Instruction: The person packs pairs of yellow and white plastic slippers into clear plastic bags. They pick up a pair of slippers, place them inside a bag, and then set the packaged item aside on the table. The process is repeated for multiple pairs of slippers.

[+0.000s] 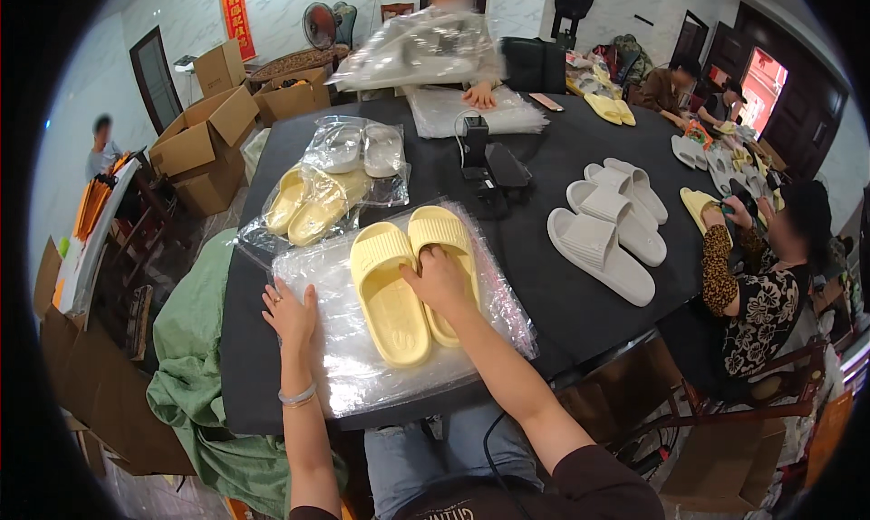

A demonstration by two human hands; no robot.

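Note:
A pair of pale yellow slide slippers [391, 316] lies side by side on a stack of clear plastic bags [331, 366], toes pointing away from me. My right hand [437, 280] is closed on the pair where the inner sides meet, its fingertips reaching under the right slipper's ribbed strap and its thumb by the left one. To the left, my left hand [290, 313] lies flat with fingers spread on the edge of the bag stack. Beyond the stack are bagged slippers, a yellow pair [317, 207] and a grey pair [362, 149].
Several grey slippers [603, 253] sit at the right of the black table [507, 221]. A black device on a stand [476, 153] is mid-table. Across, a person handles clear bags [471, 112]; another at right holds a yellow slipper [696, 207]. Cardboard boxes [204, 144] and green cloth [195, 339] flank the left.

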